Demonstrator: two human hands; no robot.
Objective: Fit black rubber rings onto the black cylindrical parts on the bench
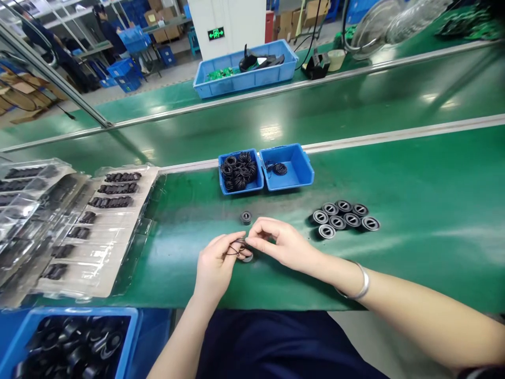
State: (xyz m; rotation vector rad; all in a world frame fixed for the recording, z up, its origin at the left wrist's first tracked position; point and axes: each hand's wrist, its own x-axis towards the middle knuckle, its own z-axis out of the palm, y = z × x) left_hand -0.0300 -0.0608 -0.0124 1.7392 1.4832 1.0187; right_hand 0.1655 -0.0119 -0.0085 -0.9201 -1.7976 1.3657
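My left hand [215, 263] and my right hand [280, 243] meet low in the middle of the green bench mat [426, 252]. A thin black rubber O-ring [236, 248] loops around my left fingers, and my right fingertips pinch its edge. Just beneath the fingers, a round black-and-silver part [248, 257] is partly hidden. A matching part [246, 217] lies just beyond my hands. Several others [335, 218] form a cluster to the right. A small blue two-compartment box [264, 169] holds a heap of O-rings [238, 171] on the left and a few [279, 168] on the right.
Clear plastic trays [106, 273] with black parts lie at the left of the mat. A blue crate [71, 342] of black parts sits at the near left. A metal rail [347, 139] runs behind the mat. Beyond it stands a blue crate [244, 68] with circuit boards. A person [108, 31] stands far back.
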